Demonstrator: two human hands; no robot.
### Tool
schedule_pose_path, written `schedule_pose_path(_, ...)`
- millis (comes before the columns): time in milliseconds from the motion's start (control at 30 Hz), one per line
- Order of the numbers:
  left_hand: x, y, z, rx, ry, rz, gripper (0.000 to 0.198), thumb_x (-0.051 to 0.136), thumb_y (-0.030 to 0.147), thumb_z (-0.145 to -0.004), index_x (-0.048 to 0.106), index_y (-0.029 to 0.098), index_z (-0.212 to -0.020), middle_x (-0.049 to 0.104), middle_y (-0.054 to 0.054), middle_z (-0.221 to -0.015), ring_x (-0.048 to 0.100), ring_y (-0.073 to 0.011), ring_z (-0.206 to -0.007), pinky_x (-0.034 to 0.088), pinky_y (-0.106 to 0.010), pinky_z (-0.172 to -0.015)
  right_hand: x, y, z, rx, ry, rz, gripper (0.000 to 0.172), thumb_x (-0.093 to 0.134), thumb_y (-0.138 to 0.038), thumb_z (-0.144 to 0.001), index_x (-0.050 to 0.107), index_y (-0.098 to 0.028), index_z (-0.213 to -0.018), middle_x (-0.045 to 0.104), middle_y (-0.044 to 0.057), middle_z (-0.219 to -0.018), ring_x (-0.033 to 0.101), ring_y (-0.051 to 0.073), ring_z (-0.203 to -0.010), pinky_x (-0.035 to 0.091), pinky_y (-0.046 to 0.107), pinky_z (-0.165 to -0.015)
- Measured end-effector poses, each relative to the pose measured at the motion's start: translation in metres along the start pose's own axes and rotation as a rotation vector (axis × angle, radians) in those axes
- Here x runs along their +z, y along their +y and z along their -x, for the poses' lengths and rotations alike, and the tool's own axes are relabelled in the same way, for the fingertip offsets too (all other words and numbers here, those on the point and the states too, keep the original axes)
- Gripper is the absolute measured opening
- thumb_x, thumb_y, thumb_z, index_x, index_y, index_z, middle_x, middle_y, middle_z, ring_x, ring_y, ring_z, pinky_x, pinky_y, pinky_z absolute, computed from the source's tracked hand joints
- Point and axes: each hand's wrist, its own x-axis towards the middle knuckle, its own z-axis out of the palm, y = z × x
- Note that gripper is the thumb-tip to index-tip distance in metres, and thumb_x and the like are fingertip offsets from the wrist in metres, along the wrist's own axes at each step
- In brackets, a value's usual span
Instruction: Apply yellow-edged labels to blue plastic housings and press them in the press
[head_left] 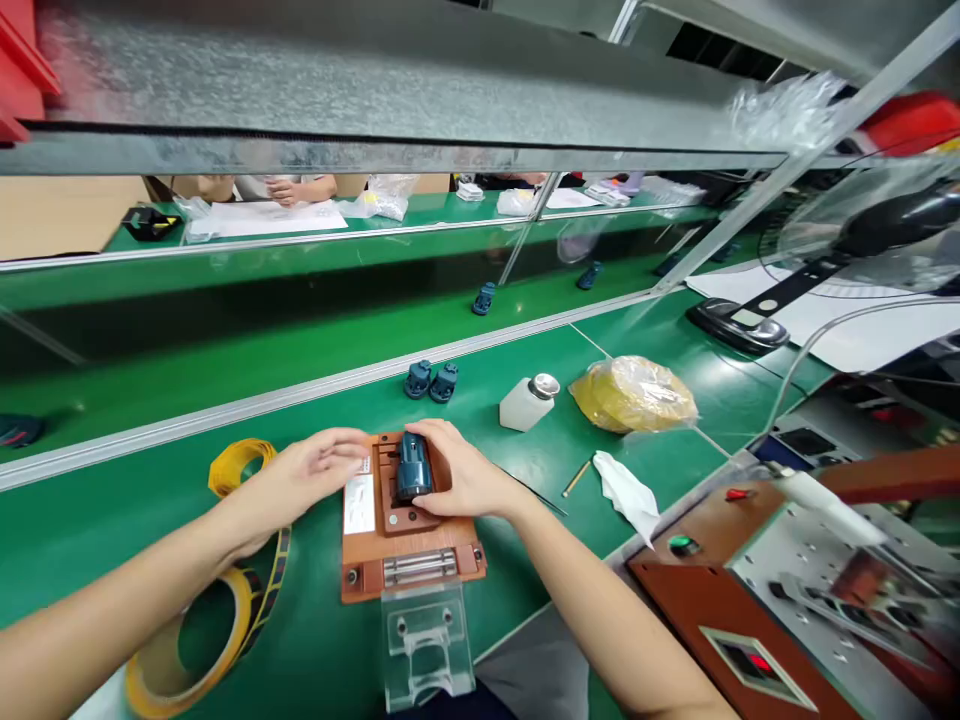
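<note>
A brown jig (409,545) lies on the green bench (315,640) in front of me, with a small blue part (413,468) seated in its recess. My right hand (459,478) curls round the blue part's right side, thumb and fingers touching it. My left hand (309,477) hovers at the jig's left edge, fingers loosely bent together, and I see nothing in them. A white label (359,503) sits on the jig's left side. A clear plastic bracket (425,640) hangs off the jig's near edge.
Yellow tape rolls (225,590) lie left. Two blue parts (431,381), a white bottle (527,402), a bagged yellow roll (634,394), a white cloth (628,492) and a thin stick (576,478) lie beyond. A brown machine (787,590) stands right. Another person's hands (289,188) rest across the conveyor (225,330).
</note>
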Motion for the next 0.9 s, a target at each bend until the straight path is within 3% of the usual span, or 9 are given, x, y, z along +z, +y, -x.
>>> schedule_pose_path(100, 0.003, -0.016, 0.047, -0.082, -0.089, -0.117, 0.039, 0.066, 0.056, -0.089, 0.07, 0.027, -0.114, 0.071, -0.007, -0.118, 0.064, -0.0258, -0.115, 0.048, -0.036, -0.101, 0.006, 0.016, 0.002, -0.037, -0.021, 0.006, 0.093, 0.086, -0.031, -0.066, 0.041, -0.017, -0.146, 0.051, 0.017, -0.14, 0.042, 0.034, -0.131, 0.036, 0.056, -0.115)
schedule_pose_path(200, 0.024, -0.05, 0.09, -0.173, -0.207, -0.22, 0.033, 0.061, 0.058, -0.092, 0.071, 0.029, -0.103, 0.07, -0.005, -0.108, 0.063, -0.0251, -0.108, 0.048, -0.035, -0.095, 0.012, 0.021, 0.0, -0.084, -0.087, 0.067, 0.098, 0.088, -0.044, -0.07, 0.039, -0.02, -0.152, 0.046, 0.017, -0.148, 0.038, 0.036, -0.136, 0.031, 0.059, -0.117)
schedule_pose_path(300, 0.052, -0.092, 0.116, -0.241, -0.332, -0.064, 0.041, 0.064, 0.061, -0.089, 0.066, 0.035, -0.121, 0.062, -0.005, -0.133, 0.058, -0.0269, -0.121, 0.045, -0.039, -0.101, 0.014, 0.02, 0.005, -0.098, -0.152, 0.139, 0.099, 0.079, -0.058, -0.08, 0.03, -0.02, -0.158, 0.029, 0.019, -0.162, 0.026, 0.038, -0.147, 0.024, 0.06, -0.12)
schedule_pose_path(400, 0.07, -0.111, 0.125, -0.234, -0.403, 0.167, 0.048, 0.07, 0.057, -0.086, 0.063, 0.035, -0.129, 0.062, -0.007, -0.135, 0.055, -0.0275, -0.127, 0.041, -0.041, -0.107, 0.01, 0.021, 0.025, -0.066, -0.02, 0.172, 0.079, 0.063, -0.056, -0.094, 0.032, -0.022, -0.158, 0.028, 0.016, -0.163, 0.023, 0.035, -0.149, 0.027, 0.058, -0.121)
schedule_pose_path(500, 0.069, -0.091, 0.124, -0.181, -0.349, 0.358, 0.044, 0.072, 0.051, -0.087, 0.068, 0.029, -0.124, 0.071, -0.01, -0.114, 0.064, -0.0267, -0.11, 0.047, -0.041, -0.1, 0.004, 0.03, 0.062, 0.044, 0.269, 0.27, 0.047, 0.051, -0.046, -0.102, 0.053, -0.024, -0.144, 0.054, 0.012, -0.144, 0.042, 0.032, -0.135, 0.039, 0.054, -0.113)
schedule_pose_path(600, 0.063, -0.053, 0.112, -0.126, -0.238, 0.564, 0.053, 0.062, 0.052, -0.094, 0.059, 0.026, -0.14, 0.067, -0.015, -0.13, 0.063, -0.031, -0.119, 0.049, -0.044, -0.101, 0.003, 0.043, 0.105, 0.202, 0.483, 0.508, 0.033, 0.048, -0.039, -0.104, 0.072, -0.019, -0.115, 0.068, 0.013, -0.112, 0.055, 0.03, -0.106, 0.047, 0.048, -0.096)
schedule_pose_path(700, 0.065, -0.029, 0.086, -0.056, -0.116, 0.69, 0.051, 0.057, 0.045, -0.098, 0.052, 0.025, -0.144, 0.063, -0.017, -0.137, 0.066, -0.0318, -0.118, 0.052, -0.046, -0.099, 0.01, 0.054, 0.137, 0.373, 0.544, 0.779, 0.036, 0.048, -0.042, -0.102, 0.072, -0.017, -0.112, 0.068, 0.015, -0.107, 0.054, 0.032, -0.1, 0.044, 0.044, -0.081)
schedule_pose_path(900, 0.076, -0.029, 0.034, -0.168, 0.017, 0.704, 0.029, 0.065, 0.035, -0.095, 0.067, 0.009, -0.108, 0.071, -0.021, -0.119, 0.073, -0.0231, -0.098, 0.056, -0.036, -0.094, 0.025, 0.064, 0.153, 0.414, 0.6, 0.887, 0.037, 0.043, -0.04, -0.102, 0.071, -0.017, -0.113, 0.067, 0.015, -0.106, 0.054, 0.031, -0.095, 0.038, 0.04, -0.073)
